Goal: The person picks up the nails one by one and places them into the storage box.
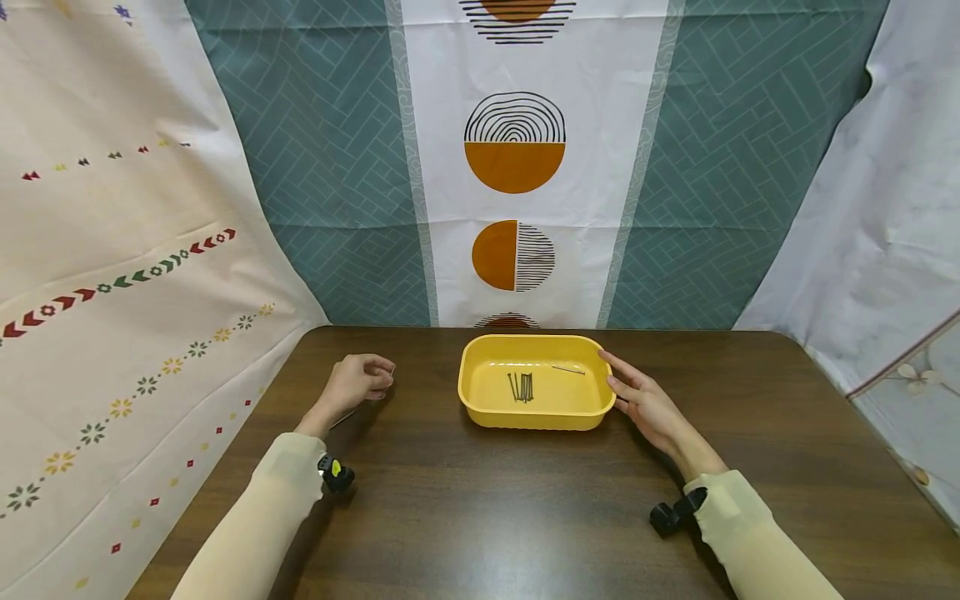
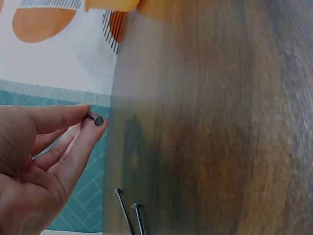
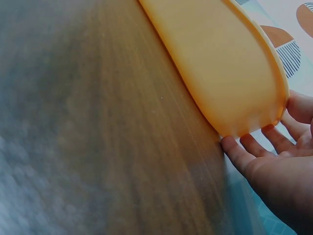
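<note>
My left hand (image 1: 358, 382) is at the left of the table, pinching a nail (image 2: 95, 118) between thumb and fingertip. The nail's flat round head faces the left wrist camera, and the fingers cover most of its shank. Two more nails (image 2: 125, 211) lie on the table close by. At the right end of a yellow tray (image 1: 536, 421), my right hand (image 1: 654, 408) holds the rim. In the right wrist view its fingertips (image 3: 229, 142) press the outside of the end wall, with a digit up at the rim. Several dark nails (image 1: 521, 387) lie inside the tray, left of one shinier nail (image 1: 568, 369).
The brown wooden table (image 1: 480, 508) ends at the back against a teal and white patterned cloth (image 1: 337, 167). Another cloth (image 1: 112, 292) hangs along the left edge, and a pale one (image 1: 900, 250) along the right. Each wrist wears a small black camera (image 1: 337, 475).
</note>
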`<state>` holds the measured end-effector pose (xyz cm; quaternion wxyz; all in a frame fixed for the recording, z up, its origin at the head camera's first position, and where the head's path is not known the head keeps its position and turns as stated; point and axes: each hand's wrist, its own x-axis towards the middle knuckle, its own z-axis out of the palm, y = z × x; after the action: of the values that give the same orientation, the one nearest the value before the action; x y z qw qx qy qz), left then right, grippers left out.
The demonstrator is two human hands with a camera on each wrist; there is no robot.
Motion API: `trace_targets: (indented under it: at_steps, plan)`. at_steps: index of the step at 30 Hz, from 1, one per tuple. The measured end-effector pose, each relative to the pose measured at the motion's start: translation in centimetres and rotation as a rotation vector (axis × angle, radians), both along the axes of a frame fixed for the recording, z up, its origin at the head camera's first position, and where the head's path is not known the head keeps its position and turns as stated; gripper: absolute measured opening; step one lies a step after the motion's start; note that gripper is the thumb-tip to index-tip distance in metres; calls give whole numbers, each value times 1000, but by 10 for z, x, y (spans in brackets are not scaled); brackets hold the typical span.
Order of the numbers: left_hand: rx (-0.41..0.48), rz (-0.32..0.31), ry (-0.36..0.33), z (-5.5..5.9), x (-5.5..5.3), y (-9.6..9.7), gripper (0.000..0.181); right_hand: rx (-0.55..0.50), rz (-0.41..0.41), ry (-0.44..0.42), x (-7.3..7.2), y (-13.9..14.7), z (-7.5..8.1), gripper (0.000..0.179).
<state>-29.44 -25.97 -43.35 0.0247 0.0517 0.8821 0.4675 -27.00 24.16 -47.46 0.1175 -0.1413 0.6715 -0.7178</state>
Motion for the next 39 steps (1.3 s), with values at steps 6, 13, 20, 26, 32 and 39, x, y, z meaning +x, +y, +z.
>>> trace_targets:
  at_steps: [6, 13, 20, 26, 32, 39]
  plan:
    - [49, -8, 19, 2, -1, 6, 31, -9, 6, 7, 0, 0, 1, 60]
    - [99, -10, 42, 5, -2, 14, 31, -6, 1, 1, 0, -1, 0, 59]
    - [118, -3, 41, 8, -2, 18, 33, -2, 6, -2, -1, -1, 0, 61]
    - [152, -12, 36, 8, -7, 30, 35, -9, -3, -7, -2, 2, 0, 60]
    - [185, -11, 28, 9, -7, 41, 34, -10, 9, 0, -1, 1, 0, 60]
    - [249, -26, 7, 10, -9, 45, 33, -11, 8, -7, -1, 1, 1, 61]
